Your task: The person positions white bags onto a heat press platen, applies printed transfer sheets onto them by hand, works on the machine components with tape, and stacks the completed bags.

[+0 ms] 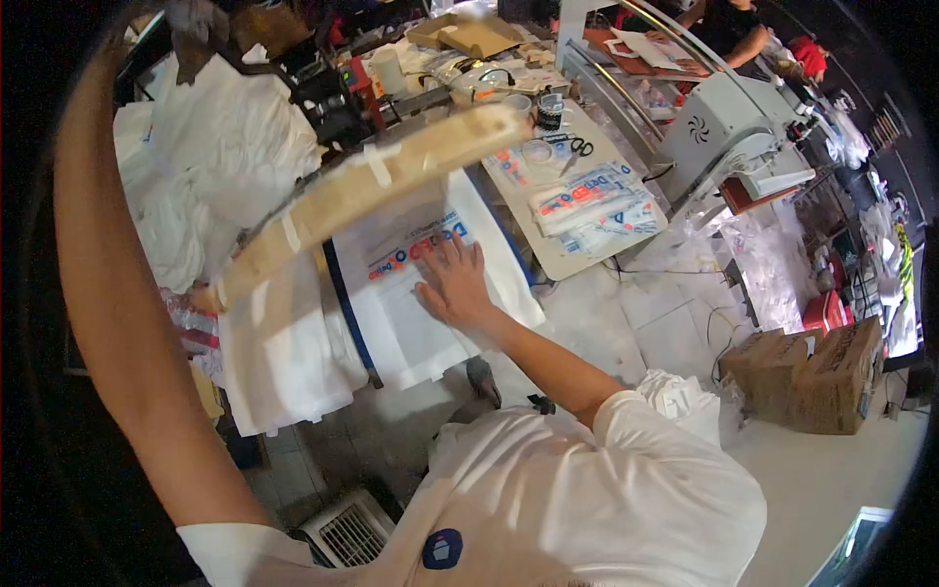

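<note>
My right hand (455, 282) lies with its fingers spread on a white bag (406, 328) with blue and red print, on a narrow support with a dark blue edge. Just beyond the fingers, a long beige bar (367, 186) with pale tape strips crosses over the bag. My left arm reaches up the left side; my left hand (196, 31) is dark and blurred at the top edge, so its fingers and anything in them cannot be made out. White material (284, 342) hangs left of the printed bag.
A heap of white material (215, 147) is at the upper left. Scissors (575, 145) and printed plastic packs (592, 207) lie on a board (548, 259). A grey machine (719, 127) and cardboard boxes (807, 377) are at right. Another person (729, 34) is at the top right.
</note>
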A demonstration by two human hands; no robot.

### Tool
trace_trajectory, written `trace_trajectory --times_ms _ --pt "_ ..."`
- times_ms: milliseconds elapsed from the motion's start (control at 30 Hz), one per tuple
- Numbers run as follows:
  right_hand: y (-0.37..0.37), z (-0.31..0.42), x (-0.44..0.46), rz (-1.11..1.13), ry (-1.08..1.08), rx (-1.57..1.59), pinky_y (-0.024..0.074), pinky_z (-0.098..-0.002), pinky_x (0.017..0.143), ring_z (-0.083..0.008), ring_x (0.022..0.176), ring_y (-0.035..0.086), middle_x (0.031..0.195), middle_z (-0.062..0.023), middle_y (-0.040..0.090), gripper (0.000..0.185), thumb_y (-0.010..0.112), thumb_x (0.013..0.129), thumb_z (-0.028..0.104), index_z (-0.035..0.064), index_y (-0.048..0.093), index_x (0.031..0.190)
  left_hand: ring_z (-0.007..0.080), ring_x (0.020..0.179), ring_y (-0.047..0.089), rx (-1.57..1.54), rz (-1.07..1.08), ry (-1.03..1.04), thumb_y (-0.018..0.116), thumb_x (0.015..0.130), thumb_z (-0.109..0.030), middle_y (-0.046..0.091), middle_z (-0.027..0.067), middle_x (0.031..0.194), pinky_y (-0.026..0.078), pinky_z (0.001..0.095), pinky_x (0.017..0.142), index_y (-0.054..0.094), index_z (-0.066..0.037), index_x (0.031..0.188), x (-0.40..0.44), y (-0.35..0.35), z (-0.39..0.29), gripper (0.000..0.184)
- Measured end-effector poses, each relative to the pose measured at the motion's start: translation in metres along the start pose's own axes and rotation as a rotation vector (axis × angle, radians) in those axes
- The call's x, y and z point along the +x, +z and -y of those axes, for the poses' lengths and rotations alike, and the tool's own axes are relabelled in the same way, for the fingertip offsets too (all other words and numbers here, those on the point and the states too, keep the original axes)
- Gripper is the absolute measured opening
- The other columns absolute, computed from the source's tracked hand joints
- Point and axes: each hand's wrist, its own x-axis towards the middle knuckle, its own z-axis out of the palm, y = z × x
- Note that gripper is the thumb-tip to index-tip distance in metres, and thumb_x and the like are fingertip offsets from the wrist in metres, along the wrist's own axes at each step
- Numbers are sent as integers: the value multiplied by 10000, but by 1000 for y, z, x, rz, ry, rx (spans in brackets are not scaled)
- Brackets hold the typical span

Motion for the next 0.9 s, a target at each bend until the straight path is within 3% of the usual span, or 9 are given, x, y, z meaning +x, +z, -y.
trace_trajectory --times_ms 100,167,300,333,367,467,567,733,900 --pt "-19 -13 -44 -69 -118 223 386 -583 936 -423 1105 544 1165 -228 607 389 643 856 331 28 664 1098 277 617 529 46 -93 41 825 727 -435 542 100 685 379 415 566 530 -74 717 8 -16 -20 466" --pt "-32 -31 -83 44 -162 277 453 -496 690 -392 710 572 684 -181 574 312 640 857 282 32 621 672 276 607 523 57 -188 45 827 723 -437 536 97 672 373 415 559 535 -73 692 13 -26 -30 467" --pt "-40 -81 -190 335 -24 284 488 -505 574 -398 647 624 691 -183 641 345 636 882 330 48 653 684 274 588 512 -97 -378 -60 831 715 -440 526 92 646 362 414 544 545 -71 643 25 -1 -50 472" --pt "-57 -83 -206 339 47 312 487 -505 577 -393 651 628 688 -183 644 357 629 891 345 51 659 692 274 584 509 -304 -388 -144 832 713 -441 523 90 639 359 413 541 548 -70 631 30 40 -63 474" --pt "-75 -83 -220 337 119 342 487 -505 579 -388 654 633 685 -184 647 369 623 901 360 53 665 700 257 563 509 -905 -370 -316 838 734 -391 492 78 588 356 393 536 503 -74 588 38 98 -82 483" --pt "-97 -97 -244 346 198 346 491 -490 619 -374 710 629 735 -155 638 368 619 914 391 62 678 760 229 511 473 -617 -416 -413 824 767 -233 514 73 563 355 368 491 505 -44 632 39 243 -148 395" --pt "-113 -96 -235 278 125 332 491 -483 635 -362 729 628 751 -134 628 340 612 926 372 69 682 791 213 530 484 -915 -325 -670 818 785 -280 503 80 573 364 352 498 513 -35 664 41 230 -151 409" --pt "-137 -66 -172 223 -5 377 478 -464 634 -346 736 621 761 -125 626 346 615 929 367 59 653 776 164 526 475 -794 -348 -593 800 803 -264 505 74 561 375 341 498 537 -9 679 42 238 -140 387" --pt "-175 -14 -119 82 -221 443 454 -456 609 -341 708 596 754 -109 575 366 622 936 337 41 602 722 151 618 574 -964 -55 -528 791 797 -221 622 99 665 449 309 570 669 18 814 65 208 -110 269"
